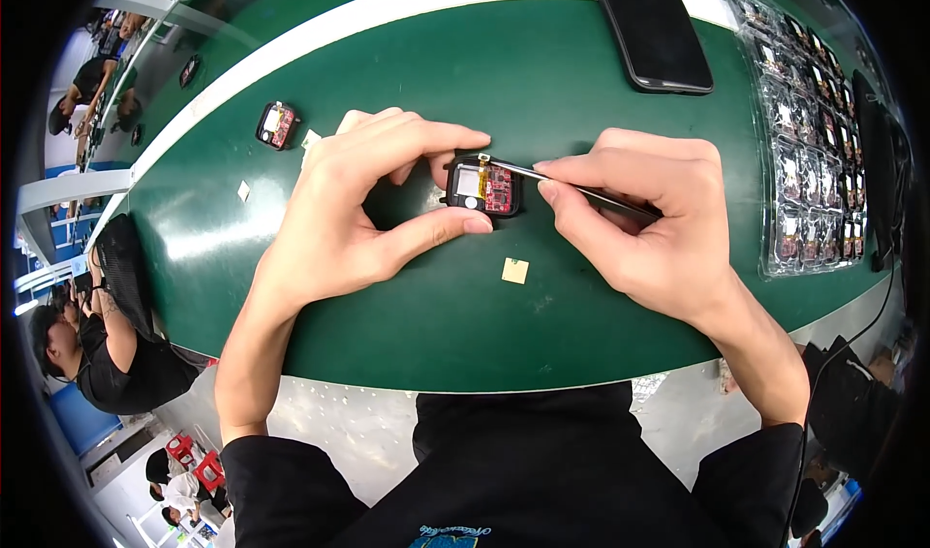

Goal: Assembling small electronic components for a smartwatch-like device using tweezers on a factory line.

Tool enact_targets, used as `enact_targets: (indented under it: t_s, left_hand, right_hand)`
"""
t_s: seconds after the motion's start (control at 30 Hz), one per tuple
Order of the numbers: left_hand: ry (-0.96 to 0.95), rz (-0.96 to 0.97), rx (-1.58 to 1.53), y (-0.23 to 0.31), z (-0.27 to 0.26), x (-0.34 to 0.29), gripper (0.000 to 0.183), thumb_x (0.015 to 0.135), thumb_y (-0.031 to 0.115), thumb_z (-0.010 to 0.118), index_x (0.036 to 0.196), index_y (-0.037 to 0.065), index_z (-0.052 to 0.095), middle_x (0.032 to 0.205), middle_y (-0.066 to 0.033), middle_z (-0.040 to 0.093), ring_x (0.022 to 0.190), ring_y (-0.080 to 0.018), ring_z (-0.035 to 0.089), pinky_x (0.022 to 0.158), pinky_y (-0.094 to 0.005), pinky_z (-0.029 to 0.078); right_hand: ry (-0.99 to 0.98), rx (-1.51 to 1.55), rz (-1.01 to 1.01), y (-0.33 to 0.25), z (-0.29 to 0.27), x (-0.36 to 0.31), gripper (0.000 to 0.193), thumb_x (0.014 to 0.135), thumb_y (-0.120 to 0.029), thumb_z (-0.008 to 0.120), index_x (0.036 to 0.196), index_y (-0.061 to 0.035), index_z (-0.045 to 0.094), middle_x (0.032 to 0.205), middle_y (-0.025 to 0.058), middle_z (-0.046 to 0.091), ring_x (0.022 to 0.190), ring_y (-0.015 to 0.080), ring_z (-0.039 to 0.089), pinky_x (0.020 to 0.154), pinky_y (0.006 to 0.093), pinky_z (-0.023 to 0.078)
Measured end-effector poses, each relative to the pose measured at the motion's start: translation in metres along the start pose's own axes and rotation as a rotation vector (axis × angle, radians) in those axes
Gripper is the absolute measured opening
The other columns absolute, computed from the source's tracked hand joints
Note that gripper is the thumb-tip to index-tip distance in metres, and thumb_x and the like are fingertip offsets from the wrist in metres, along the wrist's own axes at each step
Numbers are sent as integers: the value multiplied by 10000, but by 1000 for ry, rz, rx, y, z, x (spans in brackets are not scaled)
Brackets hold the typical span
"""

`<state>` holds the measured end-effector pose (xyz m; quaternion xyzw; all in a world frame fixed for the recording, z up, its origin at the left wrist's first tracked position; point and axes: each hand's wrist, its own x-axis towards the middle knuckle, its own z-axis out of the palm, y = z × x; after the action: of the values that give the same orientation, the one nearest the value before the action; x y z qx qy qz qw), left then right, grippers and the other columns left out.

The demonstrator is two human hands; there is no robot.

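Note:
A small black device housing (497, 211) lies open-faced on the green table, showing a red circuit board (500, 190), a silver-white block and a strip of yellow tape. My left hand (373, 185) steadies it, thumb at its lower edge and index finger above its top edge. My right hand (644, 209) pinches a pair of slim metal tweezers (528, 171). Their tips reach the top of the housing, beside a tiny light-coloured piece (483, 158); whether they grip it I cannot tell. A small pale yellow square (515, 271) lies just below the housing.
Another similar open device (277, 125) sits at the upper left, near a small whitish piece (243, 191). A black phone (659, 34) lies at the far side. Clear plastic trays (799, 151) full of similar units stand at the right. Other people (107, 344) sit at the left.

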<state>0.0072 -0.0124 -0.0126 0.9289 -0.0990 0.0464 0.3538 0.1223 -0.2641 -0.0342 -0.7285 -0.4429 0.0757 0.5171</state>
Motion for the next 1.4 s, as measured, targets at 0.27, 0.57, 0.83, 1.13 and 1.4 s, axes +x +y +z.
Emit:
enact_targets:
  t_s: [0.27,0.57,0.83,1.13,1.4]
  left_hand:
    - [22,-5,15,-1,1,0,529,736,188,1005,1212,54,816,883,-29,706,803,-184,527,788,-350,420]
    - [-60,26,-61,-16,-7,0,568,721,206,1002,1242,60,828,937,-25,741,758,-174,502,806,-345,393]
    - [-115,40,-71,-19,-12,2,584,736,251,991,1260,54,828,1009,-26,770,778,-156,510,791,-331,373]
    - [-121,49,-65,-20,-12,2,555,761,248,980,1258,55,829,1021,-41,779,807,-162,555,772,-329,382]
    - [-133,62,-39,-15,-12,5,521,775,246,974,1236,50,827,1038,-52,791,823,-175,591,773,-336,390]
  right_hand:
    - [50,-218,-211,3,1,0,235,799,53,858,1025,-9,839,745,48,636,544,178,588,475,342,426]
    - [-22,-19,3,-2,0,1,183,891,43,854,1069,6,874,683,28,623,546,87,494,505,288,317]
    - [-49,26,24,0,-2,2,134,907,34,843,1036,9,871,672,35,620,571,88,514,525,292,328]
    - [-58,30,19,0,-1,3,137,901,40,840,1032,9,870,674,44,635,573,94,531,526,293,342]
    - [-66,37,13,1,-1,2,142,896,47,834,1029,10,868,683,53,647,579,102,544,532,291,356]
